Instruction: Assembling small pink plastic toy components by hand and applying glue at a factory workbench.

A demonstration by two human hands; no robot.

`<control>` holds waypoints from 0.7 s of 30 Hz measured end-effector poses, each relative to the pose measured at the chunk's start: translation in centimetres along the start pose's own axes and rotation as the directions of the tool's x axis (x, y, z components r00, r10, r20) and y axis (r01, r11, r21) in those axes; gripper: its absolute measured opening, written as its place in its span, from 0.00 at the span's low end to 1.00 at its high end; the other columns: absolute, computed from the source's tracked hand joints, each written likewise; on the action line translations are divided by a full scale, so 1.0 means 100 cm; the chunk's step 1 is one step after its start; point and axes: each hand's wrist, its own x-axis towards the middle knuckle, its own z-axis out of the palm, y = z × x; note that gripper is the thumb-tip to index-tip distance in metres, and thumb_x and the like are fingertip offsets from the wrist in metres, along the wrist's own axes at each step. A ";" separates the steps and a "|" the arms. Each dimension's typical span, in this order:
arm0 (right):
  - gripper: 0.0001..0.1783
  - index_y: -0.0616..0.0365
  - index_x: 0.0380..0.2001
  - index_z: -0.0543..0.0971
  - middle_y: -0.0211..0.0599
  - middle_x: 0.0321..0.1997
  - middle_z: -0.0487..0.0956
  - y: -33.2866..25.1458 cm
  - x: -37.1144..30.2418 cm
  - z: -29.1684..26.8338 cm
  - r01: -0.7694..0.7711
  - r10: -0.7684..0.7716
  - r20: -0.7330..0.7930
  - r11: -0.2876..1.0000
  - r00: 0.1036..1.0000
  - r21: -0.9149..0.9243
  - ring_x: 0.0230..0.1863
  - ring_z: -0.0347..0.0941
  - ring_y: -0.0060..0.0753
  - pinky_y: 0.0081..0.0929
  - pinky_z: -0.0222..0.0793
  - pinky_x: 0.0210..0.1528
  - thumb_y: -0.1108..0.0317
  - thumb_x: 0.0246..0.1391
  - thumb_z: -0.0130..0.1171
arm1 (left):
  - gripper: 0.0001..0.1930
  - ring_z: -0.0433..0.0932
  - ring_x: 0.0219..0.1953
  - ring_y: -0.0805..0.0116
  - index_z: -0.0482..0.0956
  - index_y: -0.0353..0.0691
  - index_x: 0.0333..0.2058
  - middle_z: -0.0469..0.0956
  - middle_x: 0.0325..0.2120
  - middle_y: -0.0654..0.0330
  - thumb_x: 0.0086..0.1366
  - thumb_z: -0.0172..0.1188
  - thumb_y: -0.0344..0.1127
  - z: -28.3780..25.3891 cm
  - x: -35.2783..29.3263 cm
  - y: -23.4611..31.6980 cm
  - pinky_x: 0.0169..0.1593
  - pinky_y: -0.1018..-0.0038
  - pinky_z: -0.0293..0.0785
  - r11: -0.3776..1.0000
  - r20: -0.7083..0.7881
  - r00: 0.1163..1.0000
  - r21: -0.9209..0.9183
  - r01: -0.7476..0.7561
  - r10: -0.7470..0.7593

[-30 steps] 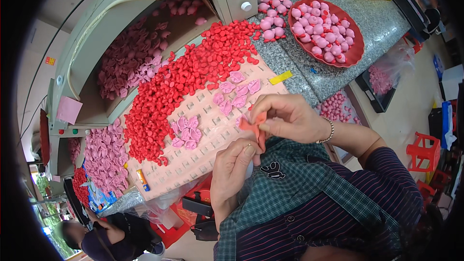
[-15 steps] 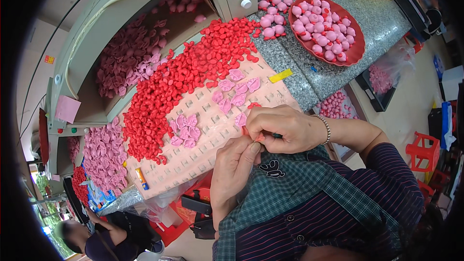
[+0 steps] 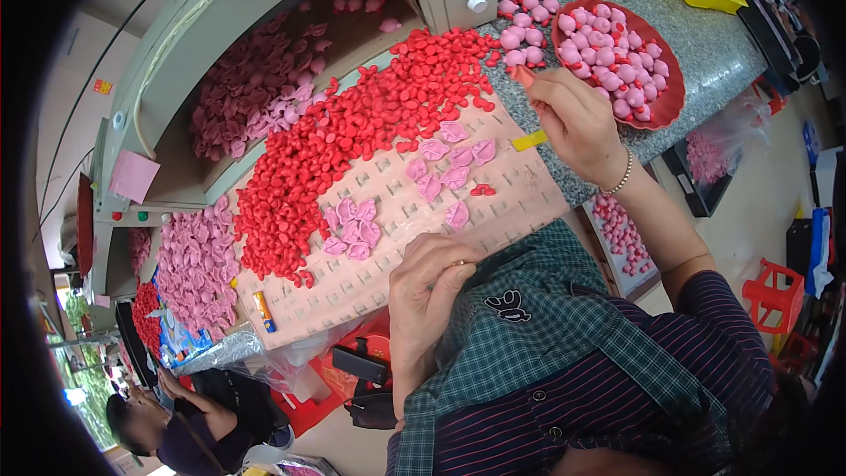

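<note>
My left hand (image 3: 430, 286) is closed at the front edge of the pink work sheet, thumb pressed to the bent forefinger. Anything in that pinch is too small or hidden to name. My right hand (image 3: 577, 119) reaches out beside the red scalloped bowl (image 3: 677, 92), one finger extended and the others bent. A salmon-coloured cover (image 3: 523, 76) appears to sit on that fingertip, close to a cluster of round pink pieces with red parts (image 3: 524, 37). Thin pink petal-like pieces (image 3: 454, 178) lie on the sheet in two groups, with a few red ovals (image 3: 482, 189) beside them.
A heap of red oval pieces (image 3: 352, 123) spans the sheet's far side, before a grey machine (image 3: 167, 53) holding pink pieces. More pink pieces (image 3: 196, 273) are heaped at left, near a glue stick (image 3: 264, 311). Another person (image 3: 189, 427) sits at lower left.
My right hand has left my left hand and moved up and right to the pink pieces by the bowl. My left hand stays near the sheet's edge. The view has shifted slightly.
</note>
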 end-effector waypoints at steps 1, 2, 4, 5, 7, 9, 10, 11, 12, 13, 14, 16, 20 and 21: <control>0.13 0.64 0.35 0.75 0.45 0.38 0.77 0.008 -0.007 0.004 0.006 -0.006 -0.002 1.000 1.000 0.008 0.36 0.76 0.43 0.32 0.72 0.37 0.86 0.43 0.56 | 0.07 0.76 0.38 0.68 0.82 0.32 0.35 0.79 0.33 0.57 0.65 0.62 0.31 0.001 0.000 -0.004 0.38 0.77 0.70 0.998 -0.061 0.996 -0.004 -0.058 0.058; 0.13 0.64 0.35 0.75 0.45 0.40 0.76 0.017 -0.014 0.008 0.005 0.001 0.061 0.995 0.998 -0.097 0.38 0.76 0.44 0.33 0.72 0.39 0.86 0.43 0.56 | 0.07 0.76 0.38 0.68 0.82 0.32 0.35 0.79 0.33 0.57 0.65 0.62 0.31 0.001 0.000 -0.006 0.38 0.77 0.70 0.998 -0.068 0.996 0.003 -0.058 0.058; 0.14 0.65 0.37 0.75 0.46 0.45 0.75 0.030 -0.032 0.019 -0.040 0.083 0.192 0.974 0.978 -0.222 0.45 0.75 0.47 0.37 0.71 0.47 0.84 0.43 0.55 | 0.07 0.76 0.39 0.67 0.82 0.32 0.36 0.80 0.34 0.56 0.64 0.63 0.31 0.003 0.000 -0.011 0.41 0.76 0.71 0.994 -0.163 0.986 -0.094 -0.048 0.032; 0.14 0.65 0.37 0.75 0.46 0.45 0.75 0.034 -0.038 0.024 -0.036 0.078 0.190 0.976 0.979 -0.215 0.45 0.75 0.47 0.37 0.71 0.47 0.84 0.43 0.55 | 0.07 0.76 0.39 0.67 0.82 0.32 0.36 0.80 0.34 0.56 0.64 0.63 0.31 0.003 0.000 -0.012 0.41 0.76 0.71 0.995 -0.169 0.985 -0.088 -0.046 0.031; 0.18 0.65 0.41 0.76 0.48 0.46 0.75 0.032 -0.036 0.030 0.024 0.020 0.179 0.971 0.984 -0.239 0.46 0.75 0.50 0.37 0.72 0.48 0.84 0.42 0.55 | 0.07 0.77 0.40 0.67 0.82 0.33 0.36 0.80 0.35 0.55 0.66 0.62 0.31 0.002 0.000 -0.016 0.43 0.75 0.71 0.996 -0.254 0.967 -0.067 -0.055 0.036; 0.19 0.65 0.43 0.76 0.49 0.47 0.75 0.028 -0.037 0.029 -0.034 0.077 0.187 0.974 0.979 -0.222 0.45 0.76 0.50 0.37 0.72 0.47 0.84 0.44 0.55 | 0.06 0.77 0.41 0.67 0.82 0.32 0.37 0.79 0.36 0.55 0.64 0.61 0.28 0.004 -0.002 -0.026 0.43 0.75 0.72 0.994 -0.299 0.953 -0.084 -0.066 0.037; 0.20 0.65 0.45 0.75 0.49 0.47 0.75 0.025 -0.037 0.027 -0.094 0.137 0.197 0.973 0.971 -0.212 0.44 0.76 0.51 0.37 0.73 0.47 0.84 0.45 0.55 | 0.06 0.77 0.41 0.67 0.82 0.32 0.38 0.79 0.38 0.54 0.63 0.61 0.24 0.004 -0.004 -0.032 0.43 0.76 0.72 0.991 -0.339 0.940 -0.106 -0.078 0.038; 0.20 0.65 0.45 0.75 0.49 0.47 0.75 0.023 -0.037 0.026 -0.095 0.139 0.198 0.972 0.970 -0.214 0.44 0.76 0.51 0.37 0.73 0.47 0.84 0.45 0.55 | 0.06 0.77 0.41 0.67 0.82 0.32 0.38 0.79 0.38 0.54 0.63 0.61 0.24 0.006 -0.004 -0.039 0.43 0.76 0.72 0.991 -0.338 0.940 -0.108 -0.077 0.037; 0.20 0.64 0.46 0.75 0.49 0.47 0.75 0.021 -0.034 0.025 -0.199 0.214 0.149 0.974 0.966 -0.108 0.43 0.76 0.51 0.37 0.73 0.46 0.84 0.47 0.55 | 0.07 0.77 0.42 0.66 0.81 0.32 0.39 0.79 0.39 0.54 0.63 0.60 0.24 0.007 -0.006 -0.043 0.44 0.76 0.72 0.990 -0.375 0.925 -0.095 -0.108 0.065; 0.20 0.64 0.47 0.75 0.49 0.47 0.75 0.020 -0.033 0.025 -0.295 0.293 0.108 0.956 0.950 0.004 0.42 0.77 0.51 0.36 0.73 0.45 0.84 0.49 0.55 | 0.07 0.77 0.44 0.66 0.80 0.32 0.41 0.78 0.40 0.53 0.64 0.60 0.24 0.008 -0.007 -0.046 0.45 0.75 0.72 0.987 -0.411 0.907 -0.081 -0.137 0.092; 0.20 0.64 0.47 0.75 0.49 0.47 0.75 0.020 -0.033 0.025 -0.295 0.293 0.109 0.956 0.950 0.003 0.42 0.77 0.51 0.36 0.73 0.45 0.84 0.49 0.55 | 0.07 0.77 0.44 0.66 0.80 0.32 0.41 0.78 0.40 0.53 0.64 0.60 0.24 0.008 -0.010 -0.048 0.45 0.75 0.72 0.987 -0.411 0.907 -0.084 -0.136 0.090; 0.18 0.64 0.46 0.75 0.48 0.45 0.76 0.022 -0.035 0.023 -0.283 0.284 0.007 0.957 0.959 -0.058 0.40 0.77 0.49 0.35 0.73 0.41 0.85 0.50 0.56 | 0.12 0.76 0.46 0.65 0.78 0.33 0.45 0.77 0.43 0.52 0.62 0.61 0.23 0.009 -0.012 -0.050 0.48 0.73 0.73 0.994 -0.436 0.896 -0.008 -0.105 0.091; 0.17 0.64 0.43 0.77 0.47 0.40 0.77 0.018 -0.034 0.021 -0.186 0.177 -0.072 0.970 0.982 -0.154 0.39 0.76 0.49 0.36 0.72 0.39 0.84 0.47 0.59 | 0.21 0.76 0.48 0.63 0.74 0.34 0.52 0.77 0.45 0.50 0.59 0.64 0.21 0.017 -0.020 -0.061 0.49 0.71 0.73 0.997 -0.415 0.909 0.069 -0.023 0.050; 0.16 0.64 0.42 0.78 0.47 0.39 0.77 0.010 -0.032 0.019 -0.155 0.149 -0.086 0.985 0.985 -0.073 0.38 0.76 0.48 0.36 0.72 0.39 0.83 0.46 0.61 | 0.24 0.77 0.48 0.63 0.72 0.33 0.54 0.77 0.45 0.50 0.58 0.65 0.21 0.022 -0.021 -0.060 0.49 0.71 0.74 1.000 -0.465 0.885 0.008 0.020 -0.014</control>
